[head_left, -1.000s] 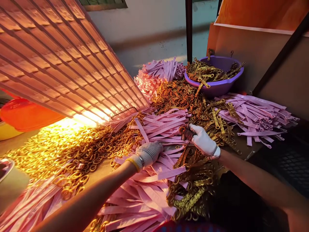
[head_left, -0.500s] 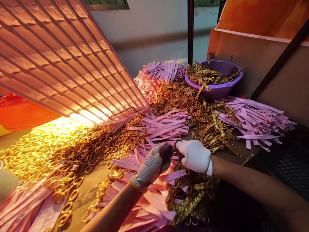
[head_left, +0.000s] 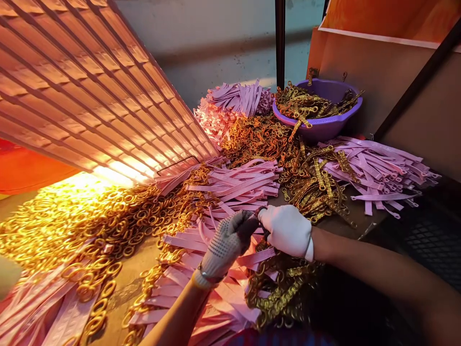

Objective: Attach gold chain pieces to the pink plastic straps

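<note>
My left hand (head_left: 224, 244), in a grey-white dotted knit glove with dark fingertips, is closed, its fingers pinched together. Against its fingertips presses my right hand (head_left: 290, 231), in a white glove with dark fingertips, also closed. Whatever lies between the fingers is small and mostly hidden. Below them is a heap of pink straps (head_left: 216, 293) with stitched loop ends. Gold chain-like strips (head_left: 279, 300) hang in a bunch under my right hand. Just beyond both hands lies another bundle of pink straps (head_left: 237, 180).
Gold rings (head_left: 133, 216) pile up at the left under a slanted ribbed panel (head_left: 108, 105) with bright light below. A purple basin (head_left: 331, 124) of gold strips stands at the back right, near more pink straps (head_left: 382, 168). A dark post (head_left: 280, 43) rises behind.
My hands stay pressed together, with the left wrist turned slightly and the dark left fingertips shifted. The whole view has moved a little, so the surroundings sit slightly higher and further left.
</note>
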Demonstrator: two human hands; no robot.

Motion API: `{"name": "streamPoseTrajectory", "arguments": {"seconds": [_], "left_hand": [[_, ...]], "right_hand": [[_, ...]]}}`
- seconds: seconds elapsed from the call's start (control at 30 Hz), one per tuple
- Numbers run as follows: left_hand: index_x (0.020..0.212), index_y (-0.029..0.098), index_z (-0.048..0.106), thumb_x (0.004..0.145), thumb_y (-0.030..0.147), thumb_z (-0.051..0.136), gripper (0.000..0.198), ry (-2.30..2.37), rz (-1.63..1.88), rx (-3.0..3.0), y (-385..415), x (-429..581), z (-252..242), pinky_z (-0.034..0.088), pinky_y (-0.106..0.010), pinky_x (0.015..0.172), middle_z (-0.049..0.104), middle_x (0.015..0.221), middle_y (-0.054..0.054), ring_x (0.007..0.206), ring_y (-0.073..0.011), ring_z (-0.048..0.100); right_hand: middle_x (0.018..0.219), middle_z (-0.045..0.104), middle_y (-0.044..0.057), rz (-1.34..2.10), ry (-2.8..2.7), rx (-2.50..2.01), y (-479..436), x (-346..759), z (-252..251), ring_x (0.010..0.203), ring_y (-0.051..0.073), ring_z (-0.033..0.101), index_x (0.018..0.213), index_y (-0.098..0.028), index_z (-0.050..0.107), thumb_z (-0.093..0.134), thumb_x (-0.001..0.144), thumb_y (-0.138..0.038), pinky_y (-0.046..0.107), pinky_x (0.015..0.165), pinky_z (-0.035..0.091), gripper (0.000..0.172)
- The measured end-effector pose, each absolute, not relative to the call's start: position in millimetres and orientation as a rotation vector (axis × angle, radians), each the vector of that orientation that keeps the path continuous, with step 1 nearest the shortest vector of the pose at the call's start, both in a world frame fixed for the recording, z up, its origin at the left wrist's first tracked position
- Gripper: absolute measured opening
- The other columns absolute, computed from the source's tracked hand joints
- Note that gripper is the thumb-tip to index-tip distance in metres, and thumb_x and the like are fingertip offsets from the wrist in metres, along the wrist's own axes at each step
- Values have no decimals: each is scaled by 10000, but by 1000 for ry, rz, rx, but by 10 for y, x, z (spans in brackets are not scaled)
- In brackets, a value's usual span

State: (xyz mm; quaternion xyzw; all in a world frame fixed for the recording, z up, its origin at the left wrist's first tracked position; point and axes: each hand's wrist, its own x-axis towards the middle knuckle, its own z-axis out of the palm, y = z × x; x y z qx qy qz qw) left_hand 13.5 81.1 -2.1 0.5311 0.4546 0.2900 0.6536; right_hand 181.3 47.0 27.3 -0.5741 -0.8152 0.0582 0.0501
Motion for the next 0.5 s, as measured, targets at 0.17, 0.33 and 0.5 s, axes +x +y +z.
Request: {"name": "streamPoseTrajectory", "arguments": {"seconds": [0.17, 0.33, 0.5], "left_hand": [[700, 200, 494, 825, 545, 631, 392, 928, 522, 1171, 855, 116, -63, 175, -171, 367, 302, 474, 94, 379, -49, 211], [700, 182, 593, 844, 444, 642, 302, 1016, 701, 1558, 830, 102, -121, 347, -194, 484, 523, 587, 13, 520, -101, 418], [739, 166, 656, 793, 321, 701, 170, 931, 610, 1775, 815, 145, -181, 418, -213, 637, 656, 724, -31, 677, -141, 516]], "right_hand": [[808, 677, 130, -194, -2617, -1628, 438, 1805, 166, 735, 220, 651, 991, -131, 576, 262, 981, -90, 285, 553, 392, 316], [860, 667, 122, -112, -2573, -1675, 447, 1808, 140, 727, 213, 634, 978, -138, 569, 417, 918, -149, 290, 553, 393, 164], [890, 672, 130, -32, -2594, -1765, 467, 1829, 157, 800, 230, 647, 978, -139, 587, 464, 852, -131, 301, 613, 409, 176]]}}
